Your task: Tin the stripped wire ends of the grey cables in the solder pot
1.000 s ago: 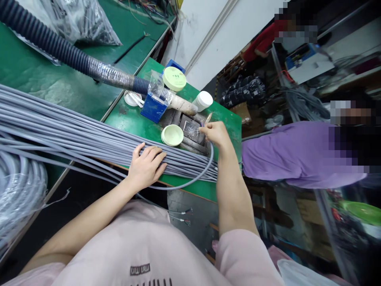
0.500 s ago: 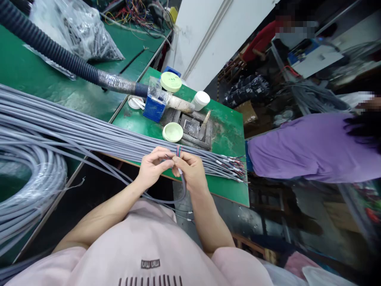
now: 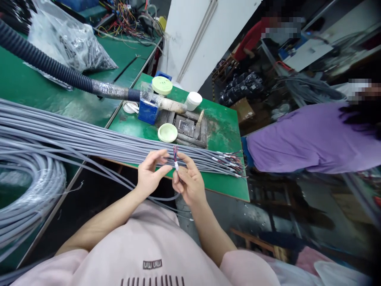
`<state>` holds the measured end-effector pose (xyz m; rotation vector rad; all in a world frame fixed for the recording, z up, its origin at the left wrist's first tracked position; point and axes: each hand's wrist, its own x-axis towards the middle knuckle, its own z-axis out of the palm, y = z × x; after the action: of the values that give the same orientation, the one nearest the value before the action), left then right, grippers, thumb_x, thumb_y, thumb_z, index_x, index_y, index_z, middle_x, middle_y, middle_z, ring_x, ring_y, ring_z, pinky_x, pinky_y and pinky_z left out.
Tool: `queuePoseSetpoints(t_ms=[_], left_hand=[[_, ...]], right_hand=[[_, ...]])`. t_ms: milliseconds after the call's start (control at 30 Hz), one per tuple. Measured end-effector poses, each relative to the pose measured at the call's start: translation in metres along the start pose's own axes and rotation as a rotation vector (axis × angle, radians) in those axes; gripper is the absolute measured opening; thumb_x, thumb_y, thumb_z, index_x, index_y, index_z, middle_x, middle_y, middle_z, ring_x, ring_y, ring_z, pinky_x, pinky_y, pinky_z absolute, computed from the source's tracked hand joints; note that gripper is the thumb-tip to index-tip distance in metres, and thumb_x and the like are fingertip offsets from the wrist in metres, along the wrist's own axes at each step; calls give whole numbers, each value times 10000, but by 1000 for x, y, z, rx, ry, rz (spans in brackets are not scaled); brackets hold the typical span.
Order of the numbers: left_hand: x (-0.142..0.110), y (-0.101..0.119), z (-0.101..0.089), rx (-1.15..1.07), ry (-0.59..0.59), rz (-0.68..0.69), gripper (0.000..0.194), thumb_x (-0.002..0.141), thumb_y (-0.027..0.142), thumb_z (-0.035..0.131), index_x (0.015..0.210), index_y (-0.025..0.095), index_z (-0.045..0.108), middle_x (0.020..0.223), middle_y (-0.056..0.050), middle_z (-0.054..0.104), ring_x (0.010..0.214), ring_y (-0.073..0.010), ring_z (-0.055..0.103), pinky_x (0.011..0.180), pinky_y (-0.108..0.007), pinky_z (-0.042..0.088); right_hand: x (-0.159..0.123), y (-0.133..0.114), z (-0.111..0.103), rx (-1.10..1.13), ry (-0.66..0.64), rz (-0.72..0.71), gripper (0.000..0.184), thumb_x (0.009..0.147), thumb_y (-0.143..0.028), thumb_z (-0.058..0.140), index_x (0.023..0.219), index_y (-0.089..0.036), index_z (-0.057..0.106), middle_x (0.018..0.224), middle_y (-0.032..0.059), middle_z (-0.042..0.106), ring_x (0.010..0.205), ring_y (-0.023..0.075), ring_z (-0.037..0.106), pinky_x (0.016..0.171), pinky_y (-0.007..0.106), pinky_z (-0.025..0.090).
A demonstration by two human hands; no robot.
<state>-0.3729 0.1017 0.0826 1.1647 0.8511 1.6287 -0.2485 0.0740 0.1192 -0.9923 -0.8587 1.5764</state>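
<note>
My right hand [image 3: 189, 179] pinches the end of a grey cable just below its white wrap [image 3: 176, 165]. Several thin coloured wires [image 3: 175, 152] fan upward out of that wrap. On the other side of the cable end is my left hand [image 3: 151, 170], thumb and fingers apart with nothing between them; its thumb tip comes close to the wrap. Behind both hands a long bundle of grey cables [image 3: 119, 143] lies across the bench, its stripped ends [image 3: 229, 162] with white bands and coloured wires pointing right.
Beyond the bundle stand a pale green dish [image 3: 167, 132], a soot-stained metal pot [image 3: 186, 126], a blue box [image 3: 148, 111], a white cup [image 3: 193, 101] and a black hose [image 3: 80, 81]. Coiled cable [image 3: 50, 190] lies left. At right is a person in purple [image 3: 300, 139].
My left hand has drawn off the wires, its thumb and fingers parting. The right hand has shifted its hold lower, leaving the white wrap and wires standing upright in view.
</note>
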Motion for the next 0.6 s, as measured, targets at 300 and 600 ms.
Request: queuePoseSetpoints(t_ms=[300,600], left_hand=[[-6,-3,1,-466,-153,-684,356,614,434,831,799,145,735,536,14,620,497,-123,589,559,-263,480],[-19,-12,-3,-357,-187,-646,236,625,379,838,751,191,774,774,-35,745,744,-153,657,829,-306,499]], right_hand=[[0,-8,-5,-489,19,-121,282,814,-357,662,1079,-271,615,668,-24,653,545,150,613,558,291,513],[15,-44,10,-873,80,-472,81,784,-270,666,713,-232,673,703,6,616,647,149,565,629,292,480]])
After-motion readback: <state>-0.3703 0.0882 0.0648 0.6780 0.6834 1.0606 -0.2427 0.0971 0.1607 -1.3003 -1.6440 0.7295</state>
